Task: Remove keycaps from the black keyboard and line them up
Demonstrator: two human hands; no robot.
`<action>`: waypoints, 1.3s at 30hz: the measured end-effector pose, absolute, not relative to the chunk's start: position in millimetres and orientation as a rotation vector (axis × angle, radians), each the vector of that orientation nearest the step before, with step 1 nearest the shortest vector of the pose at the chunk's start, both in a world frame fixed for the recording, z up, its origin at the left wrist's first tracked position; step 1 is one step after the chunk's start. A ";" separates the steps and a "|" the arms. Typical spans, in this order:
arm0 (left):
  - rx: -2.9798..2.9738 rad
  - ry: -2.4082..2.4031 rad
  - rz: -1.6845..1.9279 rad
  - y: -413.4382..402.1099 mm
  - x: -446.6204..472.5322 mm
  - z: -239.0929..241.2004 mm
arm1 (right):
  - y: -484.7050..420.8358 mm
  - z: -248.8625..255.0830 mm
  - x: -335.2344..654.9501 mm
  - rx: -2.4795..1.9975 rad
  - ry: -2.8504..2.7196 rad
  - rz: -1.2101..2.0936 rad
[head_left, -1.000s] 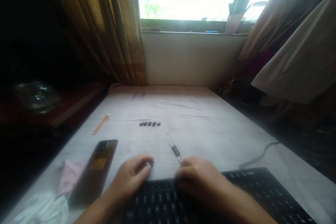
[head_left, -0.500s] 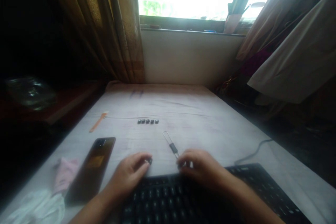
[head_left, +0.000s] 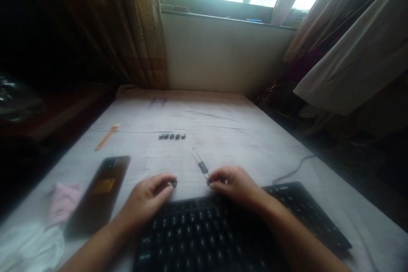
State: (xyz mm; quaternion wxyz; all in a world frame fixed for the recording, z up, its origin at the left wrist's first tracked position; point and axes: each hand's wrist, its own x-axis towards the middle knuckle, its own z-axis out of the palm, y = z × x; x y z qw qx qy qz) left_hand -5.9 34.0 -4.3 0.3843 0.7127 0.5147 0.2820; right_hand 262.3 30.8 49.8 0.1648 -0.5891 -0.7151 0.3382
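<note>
A black keyboard [head_left: 223,238] lies on the white table [head_left: 255,144] in front of me. My left hand [head_left: 145,199] rests at the keyboard's far left edge, its fingertips pinched on a small dark keycap [head_left: 174,184]. My right hand [head_left: 237,187] sits at the keyboard's far edge, fingers closed on the near end of a wire keycap puller [head_left: 199,163] that points away toward the window. A row of several loose dark keycaps [head_left: 172,136] lies farther out on the table.
A dark phone [head_left: 100,193] lies left of the keyboard, with a pink cloth [head_left: 62,202] and white cloth [head_left: 28,246] beside it. An orange tool [head_left: 106,138] lies at far left. The keyboard cable [head_left: 291,170] trails right. Curtains flank the window.
The camera has tilted down, so everything sits higher in view. My right hand has shifted slightly away from the keyboard with the puller. My left hand keeps its pinch on the keycap.
</note>
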 end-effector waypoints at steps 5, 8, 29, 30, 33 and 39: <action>1.818 1.312 0.705 33.5 -5.9 -5.5 | 31.5 46.0 262.7 -1.671 -2.079 0.966; 1.813 1.309 0.704 33.3 -5.8 -4.6 | 31.8 45.0 262.8 -1.672 -2.103 0.956; 1.650 1.145 0.758 34.4 -6.0 -2.7 | 39.9 58.1 212.4 -1.232 -2.409 0.679; 1.632 1.134 0.761 34.5 -6.3 -2.0 | 42.3 55.0 208.2 -1.200 -2.414 0.693; 1.589 1.087 0.755 35.4 -7.5 0.2 | 47.7 47.7 199.8 -1.126 -2.427 0.735; 1.516 1.030 0.746 37.7 -10.9 -2.1 | 48.9 44.5 196.4 -1.127 -2.385 0.757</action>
